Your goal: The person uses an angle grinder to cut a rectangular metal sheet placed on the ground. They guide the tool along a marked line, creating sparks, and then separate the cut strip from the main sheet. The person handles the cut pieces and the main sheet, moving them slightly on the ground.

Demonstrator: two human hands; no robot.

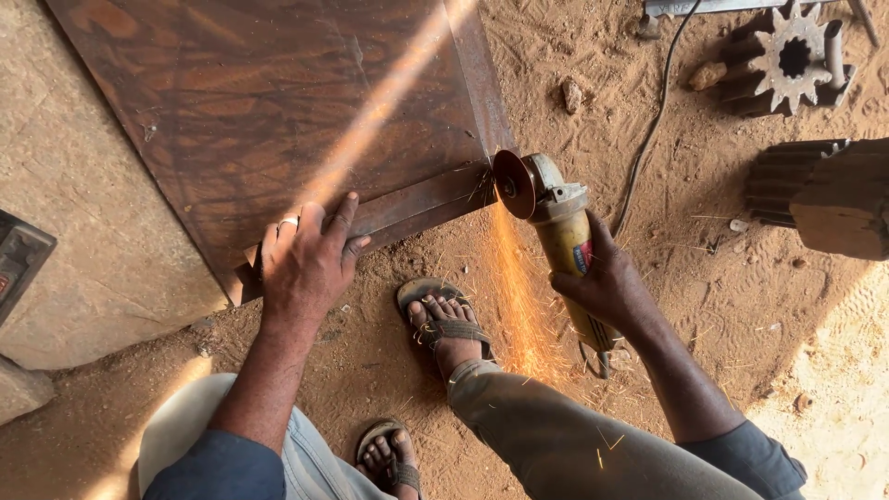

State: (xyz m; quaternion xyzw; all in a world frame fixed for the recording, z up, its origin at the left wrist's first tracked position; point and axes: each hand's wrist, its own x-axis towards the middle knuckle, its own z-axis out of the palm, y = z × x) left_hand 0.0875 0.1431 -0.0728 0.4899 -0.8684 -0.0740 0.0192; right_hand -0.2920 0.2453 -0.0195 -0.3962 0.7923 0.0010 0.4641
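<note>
Two bare hands work over sandy ground, seen from the head camera. Left hand (306,255) presses flat, fingers spread, on the near edge of a rusty brown steel sheet (278,102). Right hand (607,278) grips a yellow angle grinder (556,222), fingers wrapped around its body, disc touching the sheet's near right corner, sparks falling. Far right lies a toothed metal gear (787,60).

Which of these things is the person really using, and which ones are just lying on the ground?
In use:
- grinder, held in the right hand, throwing sparks
- rusty metal sheet, held down by the left hand
- grinder's cable

Just lying about:
- gear wheel
- ridged roller
- stone
- dark box at the left edge
</note>
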